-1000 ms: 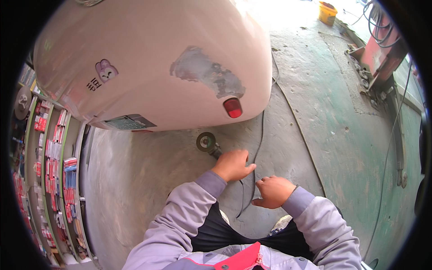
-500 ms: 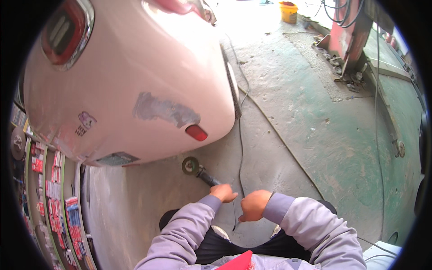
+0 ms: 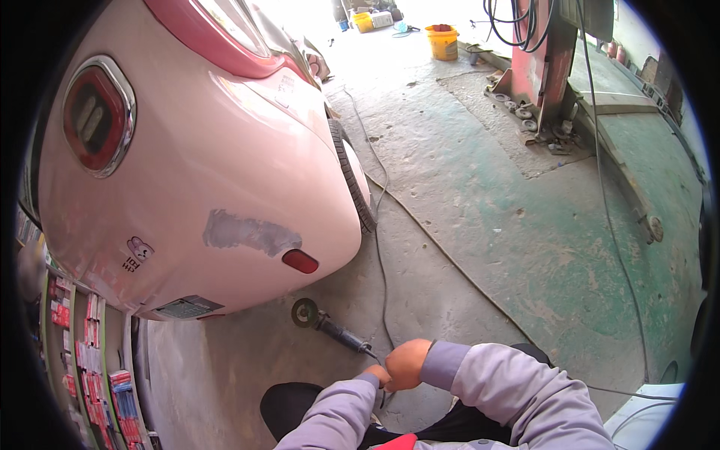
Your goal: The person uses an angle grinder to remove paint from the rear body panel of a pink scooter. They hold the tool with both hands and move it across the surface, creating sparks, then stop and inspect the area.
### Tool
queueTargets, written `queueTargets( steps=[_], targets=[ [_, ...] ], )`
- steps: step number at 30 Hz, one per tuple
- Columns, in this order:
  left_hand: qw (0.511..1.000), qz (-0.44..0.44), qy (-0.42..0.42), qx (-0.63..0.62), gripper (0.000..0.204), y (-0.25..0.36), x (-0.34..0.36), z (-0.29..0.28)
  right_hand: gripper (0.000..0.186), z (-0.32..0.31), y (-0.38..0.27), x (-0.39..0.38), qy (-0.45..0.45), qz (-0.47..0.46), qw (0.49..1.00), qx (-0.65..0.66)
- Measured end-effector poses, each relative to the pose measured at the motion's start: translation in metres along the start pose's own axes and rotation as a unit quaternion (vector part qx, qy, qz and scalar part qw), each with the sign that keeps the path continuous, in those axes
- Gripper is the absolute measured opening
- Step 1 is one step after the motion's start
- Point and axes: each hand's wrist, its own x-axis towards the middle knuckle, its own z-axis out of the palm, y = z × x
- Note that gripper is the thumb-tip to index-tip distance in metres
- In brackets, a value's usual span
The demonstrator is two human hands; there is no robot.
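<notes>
An angle grinder (image 3: pixel 341 332) lies on the concrete floor, its round cutting disc (image 3: pixel 305 313) turned toward the car's bumper. From its tail a thin dark power cord (image 3: pixel 375 359) runs to my hands. My left hand (image 3: pixel 379 375) is closed on this cord, with its fingers partly hidden. Against it presses my right hand (image 3: pixel 407 363), curled into a fist at the same cord; its fingertips are out of sight. Just beyond the grinder stands a pink car (image 3: pixel 292 180) with a grey filler patch (image 3: pixel 247 231) above a red reflector (image 3: pixel 301 261).
A long cable (image 3: pixel 381 262) and a second line (image 3: pixel 450 259) cross the floor. At the right rises a red lift post (image 3: pixel 551 71) with metal parts by its base. A yellow bucket (image 3: pixel 442 43) stands far back. Stocked shelves (image 3: pixel 90 352) line the left.
My left hand has left the grinder's tail and joined my right hand at the cord. The view has tilted up, so the car and floor sit lower in the picture.
</notes>
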Motion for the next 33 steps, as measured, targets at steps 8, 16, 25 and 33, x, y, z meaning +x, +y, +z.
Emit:
queueTargets(
  steps=[8, 16, 25, 33],
  targets=[
    [0.984, -0.071, 0.165, 0.005, 0.055, -0.078, 0.05, 0.005, 0.056, -0.006, -0.004, 0.005, 0.007, -0.002, 1.0, -0.011],
    [0.908, -0.161, 0.382, -0.066, 0.036, -0.194, 0.077, -0.022, 0.053, -0.008, -0.004, 0.005, 0.012, 0.026, 1.0, -0.007],
    [0.734, -0.17, 0.525, -0.395, 0.08, -0.131, 0.038, -0.017, 0.053, -0.014, -0.01, 0.005, 0.027, 0.044, 0.999, -0.01],
    [0.687, -0.105, 0.534, -0.482, 0.072, -0.145, 0.041, -0.045, 0.056, -0.009, 0.001, 0.01, 0.029, 0.051, 0.998, 0.0]
  ],
)
